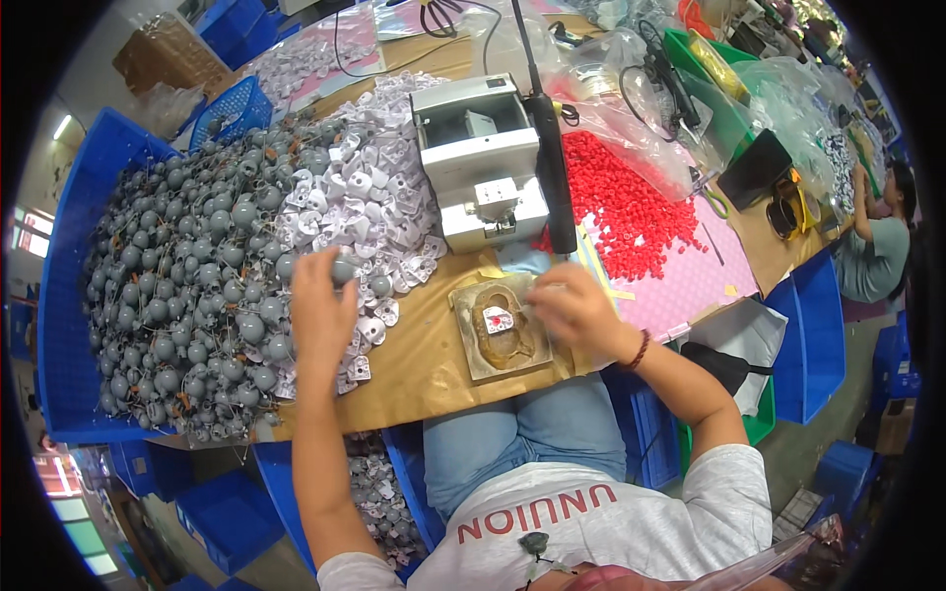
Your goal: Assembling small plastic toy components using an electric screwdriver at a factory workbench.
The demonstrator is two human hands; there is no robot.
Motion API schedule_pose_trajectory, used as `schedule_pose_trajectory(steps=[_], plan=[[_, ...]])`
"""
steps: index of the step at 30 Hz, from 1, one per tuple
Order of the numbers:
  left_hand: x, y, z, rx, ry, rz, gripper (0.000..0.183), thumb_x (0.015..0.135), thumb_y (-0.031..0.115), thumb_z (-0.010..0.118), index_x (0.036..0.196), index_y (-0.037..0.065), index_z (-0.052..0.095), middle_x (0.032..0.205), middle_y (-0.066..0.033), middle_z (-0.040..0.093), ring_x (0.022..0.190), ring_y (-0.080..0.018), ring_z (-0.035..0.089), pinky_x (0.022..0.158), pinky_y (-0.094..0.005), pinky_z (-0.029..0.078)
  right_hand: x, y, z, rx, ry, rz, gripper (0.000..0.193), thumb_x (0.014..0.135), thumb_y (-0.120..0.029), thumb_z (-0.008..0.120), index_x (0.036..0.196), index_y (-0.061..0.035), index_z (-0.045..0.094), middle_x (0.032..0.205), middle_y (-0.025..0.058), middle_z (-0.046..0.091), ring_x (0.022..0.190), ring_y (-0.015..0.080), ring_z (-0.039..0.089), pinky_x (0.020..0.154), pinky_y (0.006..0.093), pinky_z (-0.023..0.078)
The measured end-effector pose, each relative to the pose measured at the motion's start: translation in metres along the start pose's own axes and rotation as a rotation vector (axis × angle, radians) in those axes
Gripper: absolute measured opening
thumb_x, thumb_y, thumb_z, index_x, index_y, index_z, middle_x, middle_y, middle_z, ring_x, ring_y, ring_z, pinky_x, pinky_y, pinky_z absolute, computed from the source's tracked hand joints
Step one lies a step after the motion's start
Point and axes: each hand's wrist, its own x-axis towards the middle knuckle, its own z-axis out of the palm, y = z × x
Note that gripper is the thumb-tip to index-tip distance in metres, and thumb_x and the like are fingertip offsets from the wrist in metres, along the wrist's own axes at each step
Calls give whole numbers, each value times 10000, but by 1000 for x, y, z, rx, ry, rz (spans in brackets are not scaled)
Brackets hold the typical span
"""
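Brown worktop (414,379), oval recess (506,344), long axis front-to-back

The wearer's two hands (323,300) (576,307), one white machine (483,163), one square block (493,372) and one red heap (631,212) show, plus uncountable grey balls (251,327).

The single head-worn fisheye view looks down from close above; the broad, brown-covered worktable (409,374) lies across its middle.
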Motion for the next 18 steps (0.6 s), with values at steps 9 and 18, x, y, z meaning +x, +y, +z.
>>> schedule_pose_trajectory(steps=[9, 18], plan=[[-1, 66, -89, -814, 174, -51, 577, 836, -95, 696, 1355, 44, 486, 1331, -142, 533, 1140, -181, 579, 984, -328, 495, 3, 97, -54, -402, -184, 271, 128, 808, -139, 754, 934, -129, 740, 1006, 40, 643, 1080, 281, 553, 911, 438, 430], [-28, 99, -85, -965, -116, 156, 558, 760, -75, 744, 1273, 33, 553, 1264, -149, 560, 1127, -218, 589, 991, -347, 480, 15, 104, -51, -446, -305, 167, 79, 821, -123, 709, 878, -74, 684, 938, 65, 587, 989, 284, 533, 834, 440, 408]])
